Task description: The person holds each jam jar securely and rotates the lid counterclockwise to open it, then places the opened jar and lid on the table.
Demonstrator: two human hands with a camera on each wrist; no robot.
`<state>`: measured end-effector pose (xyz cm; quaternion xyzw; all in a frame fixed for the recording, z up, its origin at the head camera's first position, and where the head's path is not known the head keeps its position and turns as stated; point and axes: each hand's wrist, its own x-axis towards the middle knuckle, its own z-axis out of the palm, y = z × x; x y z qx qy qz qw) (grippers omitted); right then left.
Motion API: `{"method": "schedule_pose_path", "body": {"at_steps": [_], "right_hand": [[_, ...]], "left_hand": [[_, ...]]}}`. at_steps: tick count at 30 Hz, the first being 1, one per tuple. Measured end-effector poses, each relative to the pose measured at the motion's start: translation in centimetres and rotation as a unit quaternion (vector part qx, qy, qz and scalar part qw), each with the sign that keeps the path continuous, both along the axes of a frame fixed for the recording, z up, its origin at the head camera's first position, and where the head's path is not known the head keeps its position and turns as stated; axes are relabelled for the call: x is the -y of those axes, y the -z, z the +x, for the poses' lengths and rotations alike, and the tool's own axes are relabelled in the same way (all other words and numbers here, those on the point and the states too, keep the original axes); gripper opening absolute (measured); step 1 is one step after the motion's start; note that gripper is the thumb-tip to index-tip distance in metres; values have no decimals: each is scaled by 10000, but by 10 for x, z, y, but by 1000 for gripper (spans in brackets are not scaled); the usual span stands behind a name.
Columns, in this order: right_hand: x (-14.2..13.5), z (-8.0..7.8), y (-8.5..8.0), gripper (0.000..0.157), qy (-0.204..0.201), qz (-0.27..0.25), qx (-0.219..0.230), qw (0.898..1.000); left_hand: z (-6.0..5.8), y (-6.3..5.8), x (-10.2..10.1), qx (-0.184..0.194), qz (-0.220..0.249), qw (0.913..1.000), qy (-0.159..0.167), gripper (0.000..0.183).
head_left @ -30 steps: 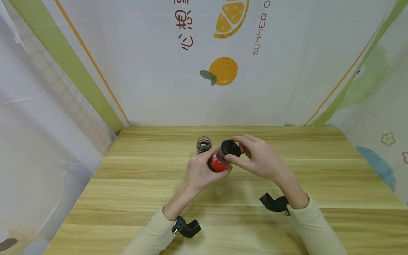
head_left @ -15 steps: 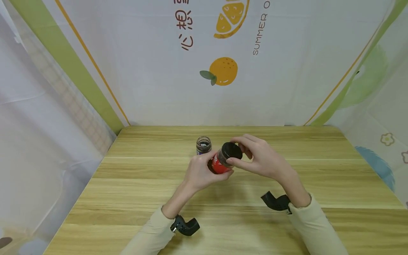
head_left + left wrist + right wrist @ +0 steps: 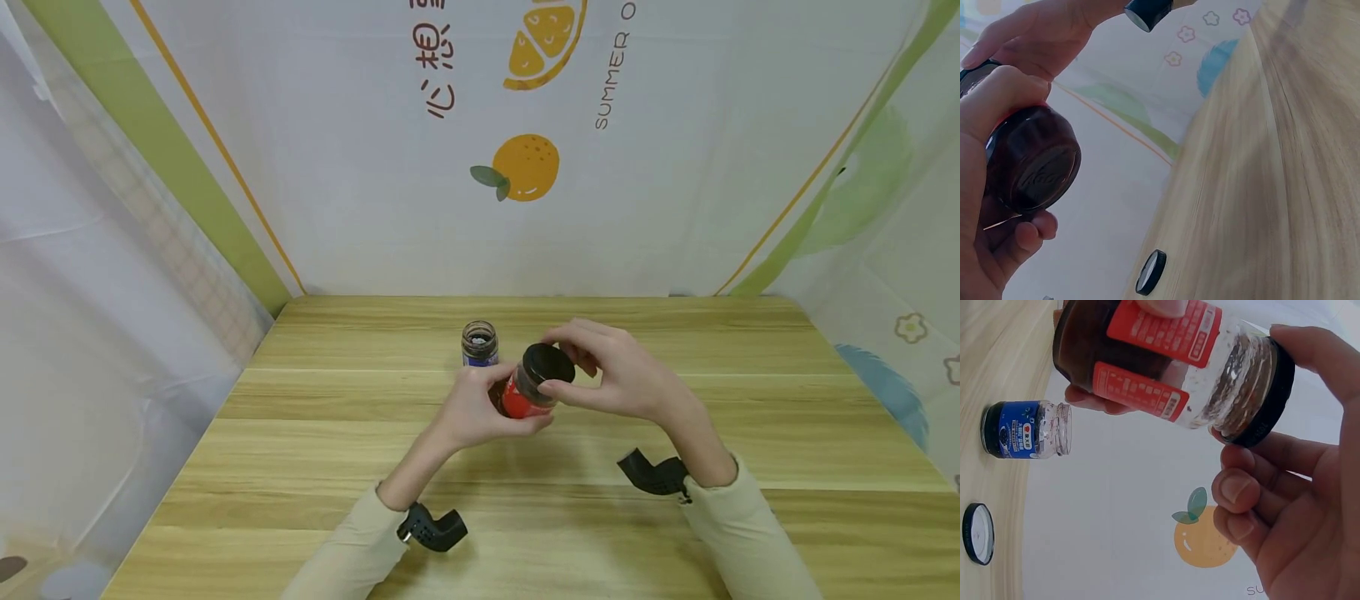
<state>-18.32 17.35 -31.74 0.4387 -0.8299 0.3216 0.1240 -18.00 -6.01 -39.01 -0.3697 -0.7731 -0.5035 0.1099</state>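
Note:
My left hand (image 3: 480, 410) grips a glass jar (image 3: 522, 398) with a red label around its body, raised off the table and tilted. Dark contents show through the glass in the right wrist view. A black lid (image 3: 1270, 394) sits on the jar's mouth, and the thumb and fingers of my right hand (image 3: 618, 375) pinch its rim. Behind the left hand stands a second jar (image 3: 1019, 430), upright and uncovered, with a blue label and dark contents. One loose black lid (image 3: 979, 533) lies on the table with its white inside showing; the head view hides it.
The wooden table (image 3: 337, 467) runs back to a white printed curtain (image 3: 375, 208). More curtain hangs at both sides. Black wrist cameras (image 3: 433, 529) stick out from both sleeves, above the table.
The red-labelled jar and its lid have shifted slightly right and nearer to me. The right hand keeps its hold on the lid. More of the standing jar's blue label shows.

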Motion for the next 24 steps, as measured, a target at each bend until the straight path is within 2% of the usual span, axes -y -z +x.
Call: {"method": "schedule_pose_path", "body": {"at_steps": [7,11,19,24], "right_hand": [[0,1,0,40,-105,85,71,9999],[0,0,1,38,-223,37,36,9997],[1,1,1,34,-516,-155,2,9985],[1,2,0,34,-650,-219,17,9976]], "left_hand": [[-1,1,2,659,195,9961,550,34],[-2,2,4,947,219,9924,751,34],[-1,0,7,1301,189,9853,1088,29],[-2,0,7,1350,240,9810,1371,30]]}}
